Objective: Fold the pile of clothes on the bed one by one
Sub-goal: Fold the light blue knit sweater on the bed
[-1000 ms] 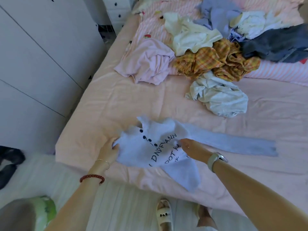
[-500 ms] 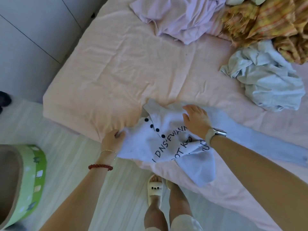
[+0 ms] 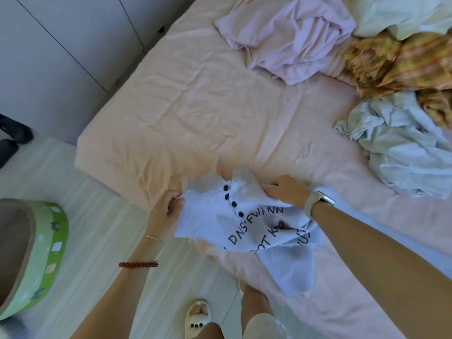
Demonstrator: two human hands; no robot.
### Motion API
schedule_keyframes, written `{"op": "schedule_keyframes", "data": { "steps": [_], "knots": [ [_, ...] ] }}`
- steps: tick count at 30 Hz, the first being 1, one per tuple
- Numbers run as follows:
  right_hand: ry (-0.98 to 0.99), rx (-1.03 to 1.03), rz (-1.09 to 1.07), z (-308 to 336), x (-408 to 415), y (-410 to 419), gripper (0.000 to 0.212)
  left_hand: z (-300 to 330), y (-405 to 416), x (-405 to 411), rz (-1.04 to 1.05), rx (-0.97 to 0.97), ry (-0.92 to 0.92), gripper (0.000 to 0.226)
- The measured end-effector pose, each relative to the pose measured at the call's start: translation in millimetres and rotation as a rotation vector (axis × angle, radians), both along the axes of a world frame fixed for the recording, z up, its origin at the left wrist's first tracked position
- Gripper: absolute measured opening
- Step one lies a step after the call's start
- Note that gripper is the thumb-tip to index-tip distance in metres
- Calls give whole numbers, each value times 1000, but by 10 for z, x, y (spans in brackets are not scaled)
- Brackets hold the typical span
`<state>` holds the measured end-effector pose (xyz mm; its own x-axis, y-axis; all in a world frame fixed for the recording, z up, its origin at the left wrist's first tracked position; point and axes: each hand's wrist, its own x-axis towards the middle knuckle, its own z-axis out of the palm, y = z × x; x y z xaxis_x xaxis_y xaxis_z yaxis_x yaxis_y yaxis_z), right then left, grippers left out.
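A pale blue top with dark buttons and black lettering lies at the near corner of the pink bed, one part hanging over the edge. My left hand grips its left edge. My right hand, with a watch on the wrist, pinches the fabric near the collar. The pile sits at the far right: a lilac garment, a yellow plaid piece, a light blue-grey garment and a whitish one.
White wardrobe doors stand to the left of the bed. A green round basket sits on the floor at the lower left, dark shoes beyond it. My feet in white slippers stand at the bed's edge.
The view has dropped and moved closer. My right hand slid from the printed chest up to the collar area, bunching the fabric there. My left hand keeps its hold on the left edge.
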<state>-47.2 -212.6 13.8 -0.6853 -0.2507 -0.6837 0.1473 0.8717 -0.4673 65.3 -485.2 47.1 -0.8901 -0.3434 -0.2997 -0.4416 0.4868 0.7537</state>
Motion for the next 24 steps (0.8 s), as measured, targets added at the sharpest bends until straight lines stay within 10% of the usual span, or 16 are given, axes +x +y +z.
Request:
{"op": "schedule_keyframes", "data": {
  "steps": [4, 10, 15, 24],
  "knots": [
    [42, -13, -113, 475, 646, 194, 29, 322, 21, 293, -124, 50, 113, 6],
    [599, -178, -684, 1305, 2173, 391, 16, 1068, 92, 916, -291, 204, 358, 44],
    [905, -267, -866, 2254, 3468, 500, 23, 1911, 186, 1479, -447, 261, 554, 3],
    [1334, -201, -917, 3200, 4693, 733, 11, 3042, 538, 2242, -640, 235, 864, 2]
  ]
}}
